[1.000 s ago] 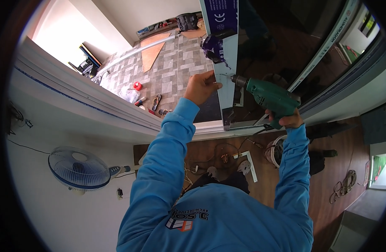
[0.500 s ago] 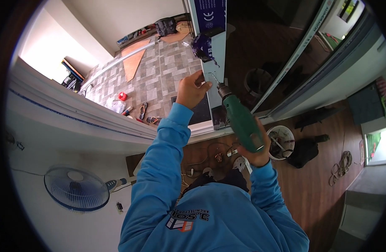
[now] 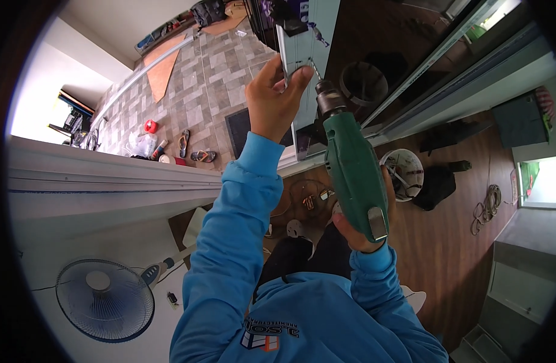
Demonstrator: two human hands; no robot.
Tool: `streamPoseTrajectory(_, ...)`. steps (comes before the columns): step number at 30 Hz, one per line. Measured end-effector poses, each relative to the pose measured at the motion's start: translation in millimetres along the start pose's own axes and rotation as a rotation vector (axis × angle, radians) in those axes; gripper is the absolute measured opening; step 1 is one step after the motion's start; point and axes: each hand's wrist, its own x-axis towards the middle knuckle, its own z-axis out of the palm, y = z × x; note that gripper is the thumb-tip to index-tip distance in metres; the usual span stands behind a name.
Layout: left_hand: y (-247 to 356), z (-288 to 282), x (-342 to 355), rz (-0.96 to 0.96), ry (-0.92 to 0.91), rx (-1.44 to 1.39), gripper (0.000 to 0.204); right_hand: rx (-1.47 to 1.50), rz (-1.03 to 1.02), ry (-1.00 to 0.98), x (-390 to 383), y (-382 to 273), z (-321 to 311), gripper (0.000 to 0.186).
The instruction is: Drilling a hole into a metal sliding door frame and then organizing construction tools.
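My right hand [image 3: 356, 235] is wrapped round a green power drill [image 3: 353, 163], mostly hidden beneath its body. From the dark chuck a thin drill bit [image 3: 316, 70] reaches the pale face of a door frame [image 3: 307, 45], at or very close to small marks there; contact is hard to tell. Just left of the bit, my left hand [image 3: 275, 100] grips the frame's edge, thumb on the face and fingers round the side. Torn purple wrapping [image 3: 317, 33] hangs from the frame above. Dark glass [image 3: 363, 36] fills the door to the right.
A bucket of tools [image 3: 405, 172] and a black bag [image 3: 436, 189] stand on the wooden floor, with coiled cable [image 3: 487, 209] farther right. A fan [image 3: 102, 299] is at lower left. Sandals [image 3: 184, 143] and a red roll [image 3: 150, 126] lie on the tiles beyond the sill.
The view has shifted, and the drill looks larger and closer. My left hand has gone from a loose pinch beside the frame to a grip round its edge. The drill stays in my right hand.
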Motion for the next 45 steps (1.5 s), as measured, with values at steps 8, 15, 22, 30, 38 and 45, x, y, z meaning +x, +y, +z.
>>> streamPoseTrajectory(8,7,-3,1,-0.007,-0.018,0.184,0.03,0.044,0.163,-0.024,-23,20,4,0.084)
streamPoseTrajectory(15,11,-3,3,0.036,0.012,0.218,0.032,0.037,-0.042,0.011,-13,20,8,0.082)
streamPoseTrajectory(22,10,-3,3,0.04,-0.002,0.157,0.032,0.337,0.006,0.035,-20,26,13,0.069)
streamPoseTrajectory(30,7,-4,3,-0.021,-0.01,0.142,0.033,0.117,0.062,0.129,-8,14,14,0.06)
streamPoseTrajectory(38,2,0,0,0.035,0.008,0.242,0.032,-0.141,-0.04,0.173,11,-9,15,0.045)
streamPoseTrajectory(45,-5,-1,0,0.11,0.022,0.269,0.033,0.003,0.048,0.147,-8,-3,13,0.053)
